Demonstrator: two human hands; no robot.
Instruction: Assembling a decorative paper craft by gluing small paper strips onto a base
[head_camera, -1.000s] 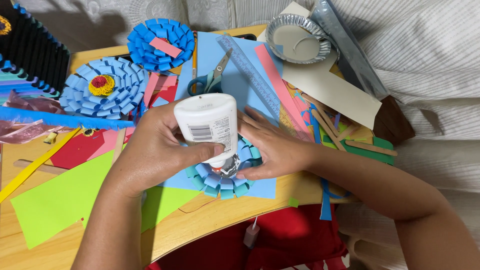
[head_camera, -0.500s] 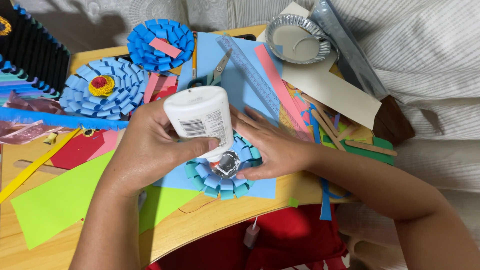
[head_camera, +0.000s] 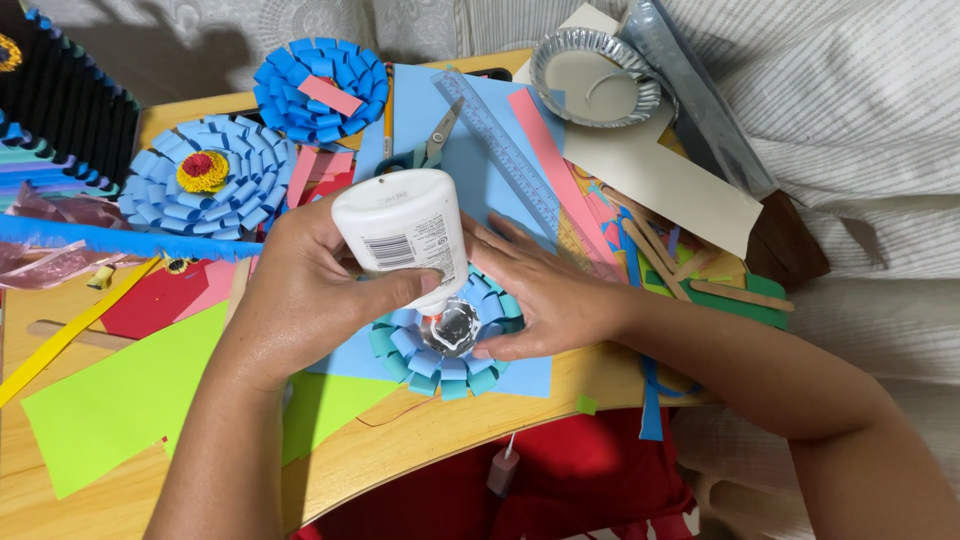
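While the left hand (head_camera: 300, 290) holds the white glue bottle (head_camera: 400, 235) in a closed grip, nozzle down over the paper flower (head_camera: 440, 345) near the bench's front edge, the right hand (head_camera: 540, 290) lies flat, steadying it. Gluing seems underway; next calls for a gentle squeeze.

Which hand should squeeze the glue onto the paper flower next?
Probably the left hand: it already holds the white glue bottle tipped nozzle-down over the paper flower's middle. The right hand lies flat on the flower, steadying it.

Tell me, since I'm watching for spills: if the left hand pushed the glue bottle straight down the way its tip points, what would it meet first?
Probably the shiny centre of the blue paper flower, right under the glue bottle in the left hand.
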